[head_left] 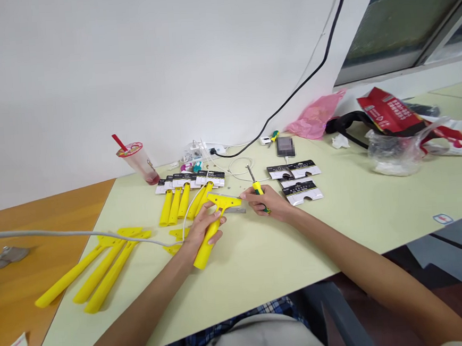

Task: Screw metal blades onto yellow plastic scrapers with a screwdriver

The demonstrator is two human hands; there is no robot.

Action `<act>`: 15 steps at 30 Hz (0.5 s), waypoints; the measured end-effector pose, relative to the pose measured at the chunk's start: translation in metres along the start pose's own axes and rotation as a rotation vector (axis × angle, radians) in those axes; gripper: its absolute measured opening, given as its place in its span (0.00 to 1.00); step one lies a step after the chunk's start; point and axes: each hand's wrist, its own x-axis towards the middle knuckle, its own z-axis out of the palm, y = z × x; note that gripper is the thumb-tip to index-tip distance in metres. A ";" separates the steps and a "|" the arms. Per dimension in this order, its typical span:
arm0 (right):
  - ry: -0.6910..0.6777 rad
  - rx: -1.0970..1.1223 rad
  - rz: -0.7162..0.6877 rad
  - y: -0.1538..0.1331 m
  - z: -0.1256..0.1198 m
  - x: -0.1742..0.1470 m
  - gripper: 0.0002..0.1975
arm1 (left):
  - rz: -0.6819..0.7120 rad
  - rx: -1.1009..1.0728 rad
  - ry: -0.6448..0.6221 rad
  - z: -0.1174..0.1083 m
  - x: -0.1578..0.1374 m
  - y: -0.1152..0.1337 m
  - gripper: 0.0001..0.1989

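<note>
My left hand point(206, 229) is wrapped round the yellow handle of a scraper point(205, 249), its wide head pointing away from me and to the right. In my right hand point(271, 202) is a screwdriver point(258, 188) with a yellow and green handle, its shaft pointing up and away. My right fingertips are close to the right end of the scraper's head; whether they touch it I cannot tell. Behind my left hand lie several yellow scrapers point(175, 205) with black-and-white cards point(211, 179) over their heads. More yellow scrapers point(110, 273) without cards lie at the left.
Black-and-white cards point(302, 191) lie to the right. A drink cup point(140, 163) with a red straw stands at the back left. A grey cable point(79, 233) crosses the left side. Farther back are a power strip point(219, 150), a pink bag point(314, 117) and a red package point(390, 112).
</note>
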 end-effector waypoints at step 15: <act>-0.034 -0.025 0.024 0.002 0.005 -0.006 0.22 | -0.033 -0.025 -0.077 -0.016 -0.005 -0.015 0.27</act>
